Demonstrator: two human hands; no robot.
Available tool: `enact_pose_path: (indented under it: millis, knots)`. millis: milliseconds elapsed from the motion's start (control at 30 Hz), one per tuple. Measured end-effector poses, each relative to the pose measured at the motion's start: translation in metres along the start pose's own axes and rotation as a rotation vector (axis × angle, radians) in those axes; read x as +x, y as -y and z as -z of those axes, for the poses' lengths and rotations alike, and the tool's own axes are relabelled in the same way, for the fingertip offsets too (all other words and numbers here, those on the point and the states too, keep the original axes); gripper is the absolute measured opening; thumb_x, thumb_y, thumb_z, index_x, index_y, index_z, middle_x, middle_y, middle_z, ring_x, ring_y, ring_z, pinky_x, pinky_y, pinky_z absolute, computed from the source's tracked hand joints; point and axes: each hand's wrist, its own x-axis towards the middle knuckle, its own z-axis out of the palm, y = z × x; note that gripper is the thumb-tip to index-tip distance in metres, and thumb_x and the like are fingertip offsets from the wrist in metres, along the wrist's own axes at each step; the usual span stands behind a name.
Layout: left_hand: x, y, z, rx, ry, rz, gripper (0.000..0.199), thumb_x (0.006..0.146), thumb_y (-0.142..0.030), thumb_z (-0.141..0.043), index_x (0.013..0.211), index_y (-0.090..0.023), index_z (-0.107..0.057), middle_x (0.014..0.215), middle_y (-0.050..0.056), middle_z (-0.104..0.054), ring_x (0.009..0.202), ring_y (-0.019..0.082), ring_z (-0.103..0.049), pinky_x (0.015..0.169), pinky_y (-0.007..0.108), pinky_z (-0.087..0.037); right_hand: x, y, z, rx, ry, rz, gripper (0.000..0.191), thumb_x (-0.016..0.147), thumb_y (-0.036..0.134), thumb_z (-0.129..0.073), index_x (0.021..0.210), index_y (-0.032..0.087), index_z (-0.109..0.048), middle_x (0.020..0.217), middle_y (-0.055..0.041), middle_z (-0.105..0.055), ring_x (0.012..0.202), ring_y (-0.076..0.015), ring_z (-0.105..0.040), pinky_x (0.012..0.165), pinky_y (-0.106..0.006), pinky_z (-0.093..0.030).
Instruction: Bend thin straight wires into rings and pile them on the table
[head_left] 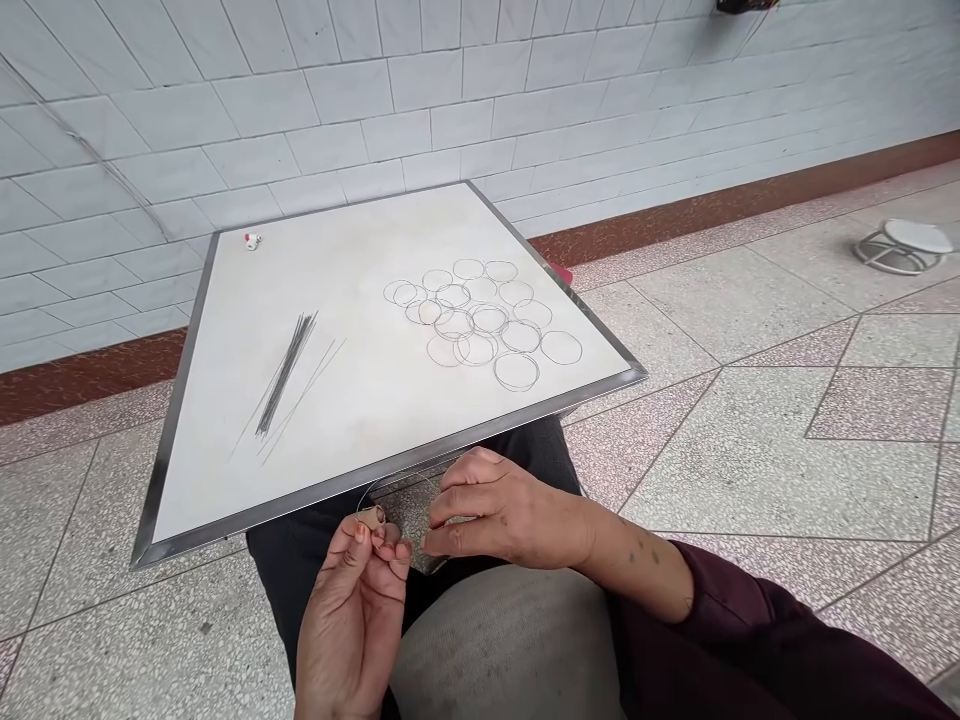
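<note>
My left hand (352, 600) is palm up below the table's front edge. Its thumb and fingertips pinch a thin wire (365, 492) beside a small tan piece (370, 517), which looks like tape or a finger wrap. From there the wire curves up and right towards my right hand (502, 510). That hand is back side up with bent fingers, its thumb and forefinger tips close together near the wire; the exact grip is partly hidden. On the white table (360, 400) lie several thin wire rings (517, 370) at right and a bundle of straight wires (285, 375) at left.
A small white and red object (253, 241) sits at the table's far left corner. The table has a raised metal edge (390, 487) and stands by a tiled wall (420, 85). A round stool (904, 245) is on the floor at far right.
</note>
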Motion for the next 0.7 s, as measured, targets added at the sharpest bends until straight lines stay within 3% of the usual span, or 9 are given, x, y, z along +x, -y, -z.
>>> enact_pose_path:
  millis: [267,367,433,533,600,700]
  knots:
    - [0.001,-0.007,0.002,0.095,0.028,0.073,0.027,0.055,-0.011,-0.091,0.07,-0.013,-0.069,0.073,-0.001,-0.061,0.059,0.008,-0.057,0.056,0.019,-0.057,-0.003,-0.001,0.006,-0.038,0.017,0.088,0.01,0.098,0.019,-0.059,0.103,0.021,-0.067,0.095,0.0026,-0.07,0.096,-0.0142,-0.057,0.089,-0.032,-0.043]
    - [-0.001,-0.008,0.001,0.105,0.034,0.07,0.028,0.053,-0.012,-0.093,0.07,-0.013,-0.07,0.074,0.0,-0.063,0.061,0.008,-0.059,0.058,0.019,-0.059,-0.006,-0.003,0.004,0.065,0.012,0.016,0.012,0.096,0.022,-0.062,0.108,0.023,-0.064,0.102,-0.0002,-0.068,0.102,-0.0152,-0.056,0.094,-0.032,-0.042]
    - [-0.003,-0.006,0.0,0.103,0.032,0.069,0.031,0.051,-0.012,-0.094,0.072,-0.013,-0.071,0.076,0.0,-0.065,0.066,0.01,-0.063,0.062,0.02,-0.06,-0.006,-0.003,0.001,0.223,-0.009,-0.109,0.043,0.088,0.035,-0.072,0.125,0.023,-0.055,0.12,-0.0071,-0.061,0.115,-0.0193,-0.054,0.101,-0.035,-0.042]
    - [-0.006,-0.001,-0.003,0.081,0.045,0.093,0.03,0.052,-0.012,-0.093,0.072,-0.015,-0.072,0.074,-0.001,-0.065,0.069,0.011,-0.065,0.07,0.024,-0.062,-0.002,0.0,-0.008,0.433,-0.017,-0.289,0.113,0.066,0.053,-0.086,0.152,0.02,-0.021,0.147,-0.0184,-0.041,0.135,-0.0287,-0.04,0.112,-0.043,-0.036]
    - [-0.007,0.003,-0.005,0.069,0.072,0.111,0.027,0.055,-0.013,-0.092,0.071,-0.015,-0.071,0.073,-0.002,-0.064,0.067,0.01,-0.064,0.074,0.025,-0.062,0.001,0.004,-0.014,0.506,-0.026,-0.337,0.131,0.058,0.051,-0.091,0.155,0.023,-0.008,0.151,-0.0192,-0.036,0.14,-0.0315,-0.036,0.115,-0.047,-0.032]
    - [-0.01,0.007,-0.005,0.075,0.119,0.112,0.022,0.062,-0.017,-0.089,0.073,-0.016,-0.071,0.073,-0.002,-0.064,0.068,0.01,-0.063,0.08,0.028,-0.061,0.005,0.009,-0.019,0.582,-0.091,-0.363,0.134,0.054,0.045,-0.094,0.155,0.027,-0.008,0.15,-0.0169,-0.041,0.138,-0.0303,-0.04,0.115,-0.047,-0.033]
